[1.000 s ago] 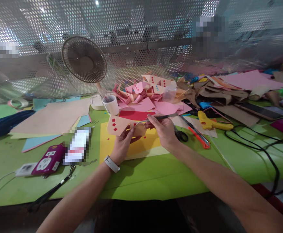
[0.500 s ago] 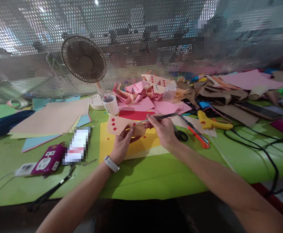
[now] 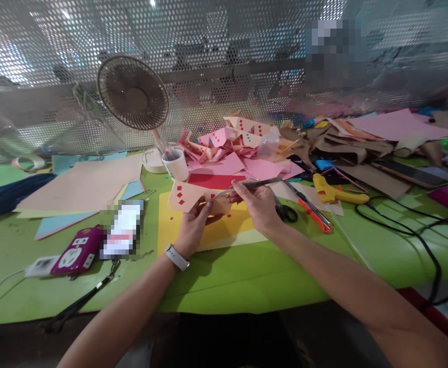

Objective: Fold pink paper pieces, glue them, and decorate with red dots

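Note:
My left hand (image 3: 194, 225) pinches a cut piece of pale peach paper (image 3: 186, 193) between thumb and fingers, above a yellow sheet (image 3: 220, 237). Three red diamonds (image 3: 180, 194) run down its left end, and another red diamond (image 3: 212, 196) lies near my left thumb. My right hand (image 3: 261, 207) is closed around slim metal tweezers (image 3: 264, 182), whose tip points left and meets the paper by that diamond. Loose red diamonds dot the yellow sheet. Behind the paper lies a red sheet (image 3: 216, 181).
Black-handled scissors (image 3: 288, 213), an orange utility knife (image 3: 316, 217) and a yellow glue gun (image 3: 337, 193) lie right, with black cables. Cut pink paper (image 3: 226, 163) is heaped behind, beside a white cup (image 3: 175, 164) and a fan (image 3: 134, 94). A phone (image 3: 123, 230) and purple case (image 3: 79, 250) lie left.

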Tool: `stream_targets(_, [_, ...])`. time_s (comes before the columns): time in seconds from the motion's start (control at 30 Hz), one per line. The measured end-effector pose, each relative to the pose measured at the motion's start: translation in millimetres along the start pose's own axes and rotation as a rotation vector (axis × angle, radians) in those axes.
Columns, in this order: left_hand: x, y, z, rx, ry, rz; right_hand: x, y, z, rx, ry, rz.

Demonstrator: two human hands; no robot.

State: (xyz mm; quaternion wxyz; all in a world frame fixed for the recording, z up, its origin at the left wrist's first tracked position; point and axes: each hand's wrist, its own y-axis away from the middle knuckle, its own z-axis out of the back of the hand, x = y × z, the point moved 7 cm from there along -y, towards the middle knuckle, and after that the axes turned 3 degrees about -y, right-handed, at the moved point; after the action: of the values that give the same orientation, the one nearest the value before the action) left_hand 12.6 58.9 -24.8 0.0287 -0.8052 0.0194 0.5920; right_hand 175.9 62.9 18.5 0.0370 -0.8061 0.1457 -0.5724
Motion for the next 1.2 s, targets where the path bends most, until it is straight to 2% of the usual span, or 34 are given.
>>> stream_targets(0.2, [-5,0,0.5,-0.006,-0.019,-0.009,10,2,3,-0.005,0.049,0.038])
stream_targets(0.3, [-5,0,-0.9,0.0,-0.027,-0.002,20,2,5,0.005,0.083,0.135])
stream_targets(0.47, [-4,2,-2.5,0.002,-0.021,-0.005,37,8,-1,0.127,0.246,0.299])
stream_targets(0.6, [-5,3,-1.7,-0.009,-0.015,0.013,49,15,1,0.108,0.261,0.387])
stream_targets(0.7, [-7,4,-2.0,-0.01,0.007,0.025,49,14,0,0.124,0.269,0.344])
stream_targets(0.93, [-8,5,0.1,-0.051,0.035,0.064,32,10,-5,0.193,0.293,0.227])
stream_targets(1.03, [-9,5,2.8,-0.08,0.004,0.039,28,12,-7,0.211,0.324,0.216])
stream_targets(1.2, [-13,6,1.5,-0.053,-0.054,0.018,28,18,-11,0.236,0.344,0.24])
